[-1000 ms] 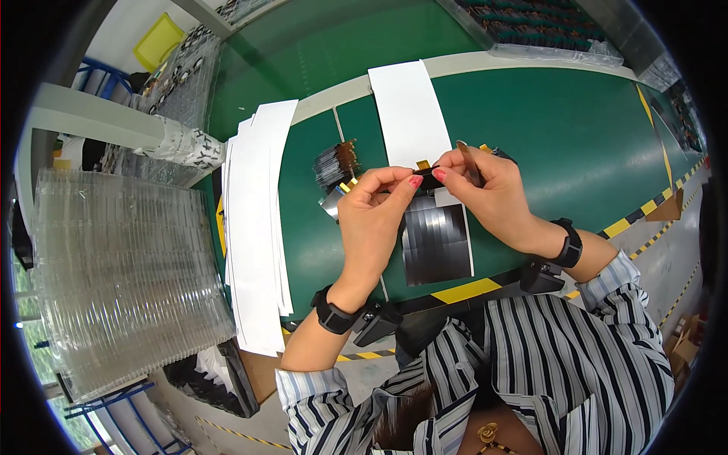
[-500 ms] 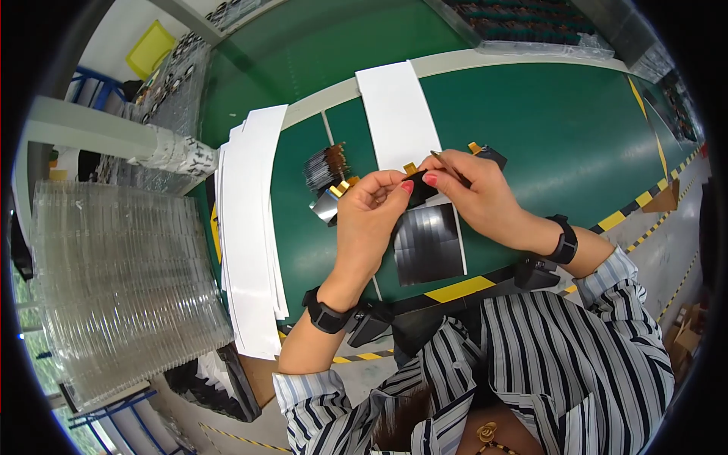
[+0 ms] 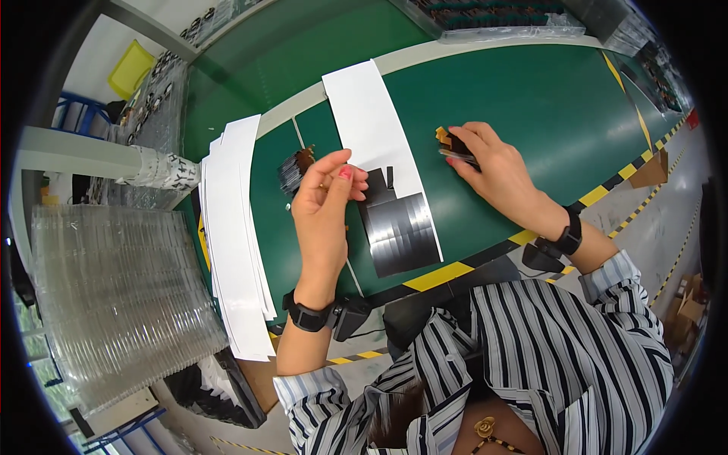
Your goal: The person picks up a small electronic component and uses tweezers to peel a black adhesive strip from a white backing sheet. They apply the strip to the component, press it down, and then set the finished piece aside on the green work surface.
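Note:
My right hand (image 3: pixel 497 163) is closed over the green bench, to the right of the white paper strip. Between its thumb and fingers is a small dark part with a gold flex tail (image 3: pixel 443 137); the fingers cover much of it. My left hand (image 3: pixel 324 201) is raised with loosely bent fingers, the thumb and index finger apart, and nothing visible between them. Beside its fingertips lies a glossy black sheet (image 3: pixel 403 235) on the white paper strip (image 3: pixel 371 106). A small black strip (image 3: pixel 390 177) lies above that sheet. Left of the hand is a pile of small dark parts (image 3: pixel 292 176).
A stack of white paper sheets (image 3: pixel 233 227) lies at the bench's left. Beyond it stand stacked clear plastic trays (image 3: pixel 125 296). Yellow-black tape (image 3: pixel 440 275) marks the near edge. A tray of dark parts (image 3: pixel 508 34) stands at the back right.
My hands, together over the black sheet before, have moved apart. The right hand has gone right with the dark part. The left hand has loosened its pinch, and the small black strip is now uncovered.

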